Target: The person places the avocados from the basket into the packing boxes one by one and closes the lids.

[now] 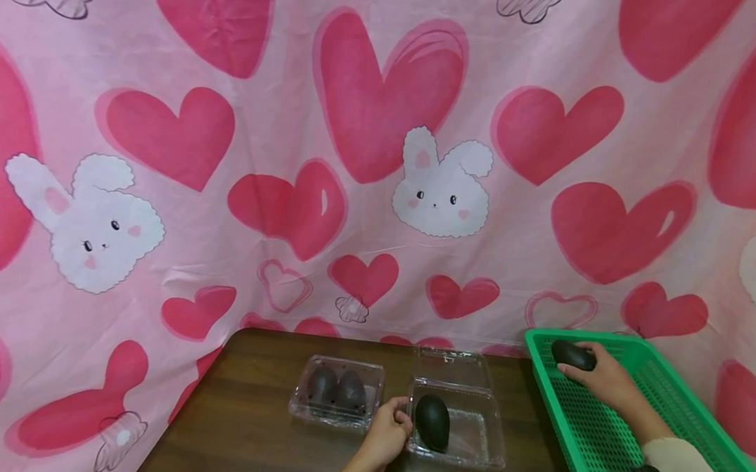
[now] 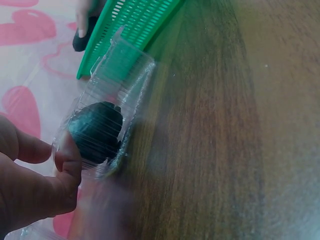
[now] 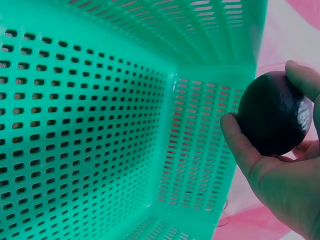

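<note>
My right hand (image 1: 607, 381) grips a dark avocado (image 1: 569, 353) over the far end of a green basket (image 1: 539, 384). The right wrist view shows thumb and fingers spread round this avocado (image 3: 272, 112), level with the basket's end wall. With my left hand (image 1: 387, 430) I pinch the left rim of a clear plastic clamshell box (image 1: 480, 434), whose lid (image 1: 451, 368) lies back towards the wall. One avocado (image 1: 432, 423) rests in the left half of that box. Through the box's side, the left wrist view shows it close to my fingertips.
A second clear clamshell box (image 1: 344, 421), its lid down, stands left of my left hand with two avocados (image 1: 336, 387) inside. All boxes sit on a brown wooden table (image 1: 244, 406). Behind hangs a pink cloth (image 1: 365, 228) with hearts and rabbits.
</note>
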A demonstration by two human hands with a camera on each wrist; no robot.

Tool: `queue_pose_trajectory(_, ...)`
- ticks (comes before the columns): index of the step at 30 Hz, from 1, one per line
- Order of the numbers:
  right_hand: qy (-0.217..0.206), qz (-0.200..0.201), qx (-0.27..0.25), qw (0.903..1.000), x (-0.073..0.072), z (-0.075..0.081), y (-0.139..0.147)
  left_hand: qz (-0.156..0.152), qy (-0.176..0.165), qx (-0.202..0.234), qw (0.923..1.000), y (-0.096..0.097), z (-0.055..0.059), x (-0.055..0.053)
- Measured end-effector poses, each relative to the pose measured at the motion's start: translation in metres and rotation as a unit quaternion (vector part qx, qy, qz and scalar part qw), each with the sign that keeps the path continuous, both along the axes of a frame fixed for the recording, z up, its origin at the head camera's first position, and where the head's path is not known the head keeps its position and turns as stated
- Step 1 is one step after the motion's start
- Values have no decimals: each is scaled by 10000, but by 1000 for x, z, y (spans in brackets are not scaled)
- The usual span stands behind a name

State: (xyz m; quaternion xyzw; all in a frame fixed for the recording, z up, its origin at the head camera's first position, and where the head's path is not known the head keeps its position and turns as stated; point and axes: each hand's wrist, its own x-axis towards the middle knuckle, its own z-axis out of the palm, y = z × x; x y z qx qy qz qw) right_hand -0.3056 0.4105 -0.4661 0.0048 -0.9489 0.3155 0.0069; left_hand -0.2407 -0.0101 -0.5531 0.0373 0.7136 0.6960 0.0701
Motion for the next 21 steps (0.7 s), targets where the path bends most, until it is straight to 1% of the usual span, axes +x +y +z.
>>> queue_pose_trajectory(4,-32,-94,-110,9999,5,6,-5,-24,-11,37,10000,0,1,0)
queue_pose_trajectory(10,-92,-232,-222,9994,14,21,-19,-1,-33,46,10000,1,1,0)
queue_pose_trajectory(14,38,-181,-307,9994,22,28,-32,22,-36,10,10000,1,0,0)
queue_pose_trajectory(17,43,-102,-369,9993,29,33,-41,19,-26,25,10000,1,-1,-1)
queue_pose_trajectory(21,1,-54,-275,9996,36,38,-51,16,18,15,10000,1,-2,-1)
